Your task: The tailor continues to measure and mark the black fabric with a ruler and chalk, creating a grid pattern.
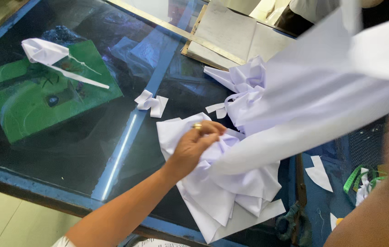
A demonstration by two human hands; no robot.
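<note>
Your left hand (196,146) pinches the crumpled white cloth (224,192) on the glass counter (66,151), so keep the fingers (210,132) closed on one layer only; the right hand (386,192) is too blurred to tell.

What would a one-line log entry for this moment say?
left hand: gripping crumpled white fabric | right hand: blurred, hold unclear | surface: glass-topped table | nearby: scissors, green board

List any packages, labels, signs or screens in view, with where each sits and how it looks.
Green flat rectangular board: left, under the glass tabletop, dark markings, white fabric scrap on top.
Open paper book: top centre, pale pages with faint handwriting, brown edge.
No screens or packages visible.
</note>
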